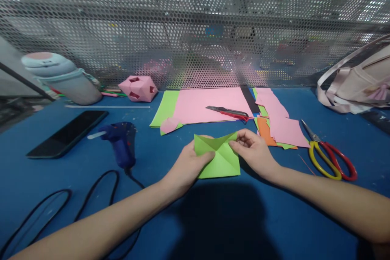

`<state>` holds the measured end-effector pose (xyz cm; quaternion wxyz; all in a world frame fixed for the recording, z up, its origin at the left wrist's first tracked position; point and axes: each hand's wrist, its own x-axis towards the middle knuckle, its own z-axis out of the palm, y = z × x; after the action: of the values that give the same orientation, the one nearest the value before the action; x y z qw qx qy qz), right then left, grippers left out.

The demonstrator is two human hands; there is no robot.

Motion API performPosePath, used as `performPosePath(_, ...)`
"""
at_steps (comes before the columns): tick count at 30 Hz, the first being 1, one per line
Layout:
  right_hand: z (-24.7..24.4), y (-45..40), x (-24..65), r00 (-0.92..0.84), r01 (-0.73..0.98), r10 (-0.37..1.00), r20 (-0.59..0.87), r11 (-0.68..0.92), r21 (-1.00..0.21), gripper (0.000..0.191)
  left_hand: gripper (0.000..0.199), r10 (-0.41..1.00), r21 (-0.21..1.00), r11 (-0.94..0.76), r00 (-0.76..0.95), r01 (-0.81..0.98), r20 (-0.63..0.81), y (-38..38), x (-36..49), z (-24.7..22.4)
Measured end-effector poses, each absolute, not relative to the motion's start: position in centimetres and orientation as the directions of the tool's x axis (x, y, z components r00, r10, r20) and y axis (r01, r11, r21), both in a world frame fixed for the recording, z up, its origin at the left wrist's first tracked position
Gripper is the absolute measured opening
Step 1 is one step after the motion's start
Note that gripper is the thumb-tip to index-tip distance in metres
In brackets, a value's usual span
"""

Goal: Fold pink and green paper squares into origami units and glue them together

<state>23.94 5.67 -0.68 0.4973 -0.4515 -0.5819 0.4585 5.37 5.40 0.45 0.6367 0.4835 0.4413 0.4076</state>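
A square of green paper (224, 164) with creases crossing at its middle is held above the blue table. My left hand (189, 162) grips its left side, thumb lying on the front face and fingers hidden behind. At the upper right corner, my right hand (254, 148) pinches the edge between thumb and fingers. The sheet's top edge dips between the two hands. Beyond them lie stacked pink sheets (210, 99) with a red craft knife (228, 112) on top. A small pink and green paper piece (170, 125) rests at the stack's front left.
On the left are a blue glue gun (122, 142) with its looping black cord (114, 187), a phone (68, 134), a bottle (65, 77) and a pink paper polyhedron (138, 88). Paper scraps (288, 130), scissors (330, 156) and a pale bag (362, 77) are right. Perforated metal (195, 61) stands behind.
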Motion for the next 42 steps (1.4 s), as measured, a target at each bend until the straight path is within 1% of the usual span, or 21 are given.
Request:
performPosePath(6, -1.0, 5.8, 24.0, -0.107, 0.074, 0.979, 0.175, 0.183, -0.980, 0.013, 0.038, 0.948, 0.976, 0.184, 0.285, -0.117, -0.144, 5.3, 5.6, 0.6)
performPosePath(10, -0.9, 5.9, 24.0, -0.104, 0.062, 0.980, 0.169, 0.176, -0.982, 0.013, 0.037, 0.945, 0.957, 0.226, 0.280, -0.183, -0.169, 5.4, 5.5, 0.4)
performPosePath(12, -0.9, 5.9, 24.0, -0.108, 0.062, 0.981, 0.161, 0.169, -0.984, 0.014, 0.036, 0.946, 0.955, 0.229, 0.276, -0.187, -0.172, 5.3, 5.5, 0.4)
performPosePath(16, -0.7, 5.7, 24.0, -0.138, 0.035, 0.980, 0.140, 0.146, -0.989, 0.015, 0.039, 0.957, 0.978, 0.191, 0.239, -0.085, -0.166, 5.3, 5.5, 0.8)
performPosePath(19, -0.8, 5.4, 23.9, -0.175, -0.001, 0.976, 0.130, 0.132, -0.991, 0.015, 0.035, 0.970, 0.985, 0.170, 0.174, 0.019, -0.171, 5.3, 5.5, 1.1)
performPosePath(21, -0.8, 5.3, 23.8, -0.197, -0.005, 0.973, 0.124, 0.125, -0.992, 0.015, 0.031, 0.975, 0.986, 0.160, 0.151, 0.043, -0.165, 5.3, 5.5, 1.0)
performPosePath(23, -0.8, 5.3, 23.8, -0.206, 0.010, 0.971, 0.119, 0.124, -0.992, 0.015, 0.029, 0.973, 0.987, 0.158, 0.173, -0.003, -0.155, 5.4, 5.5, 0.7)
performPosePath(26, -0.8, 5.4, 23.8, -0.186, 0.036, 0.975, 0.122, 0.131, -0.991, 0.016, 0.029, 0.967, 0.976, 0.172, 0.211, -0.136, -0.141, 5.4, 5.5, 0.4)
performPosePath(30, -0.8, 5.9, 24.0, -0.123, 0.064, 0.983, 0.136, 0.144, -0.988, 0.016, 0.030, 0.964, 0.929, 0.210, 0.222, -0.306, -0.145, 5.5, 5.5, 0.4)
performPosePath(32, -0.9, 6.2, 24.1, -0.101, 0.072, 0.986, 0.130, 0.138, -0.988, 0.017, 0.027, 0.962, 0.907, 0.227, 0.229, -0.354, -0.151, 5.6, 5.5, 0.5)
performPosePath(35, -0.9, 6.4, 24.0, -0.097, 0.061, 0.988, 0.122, 0.128, -0.990, 0.017, 0.023, 0.958, 0.900, 0.236, 0.245, -0.366, -0.152, 5.7, 5.5, 0.5)
performPosePath(38, -1.0, 6.3, 24.0, -0.104, 0.042, 0.987, 0.123, 0.128, -0.991, 0.016, 0.025, 0.953, 0.905, 0.243, 0.260, -0.348, -0.156, 5.7, 5.5, 0.4)
performPosePath(42, -0.9, 6.1, 24.0, -0.113, 0.033, 0.984, 0.137, 0.141, -0.989, 0.016, 0.022, 0.953, 0.927, 0.241, 0.250, -0.286, -0.171, 5.7, 5.4, 0.3)
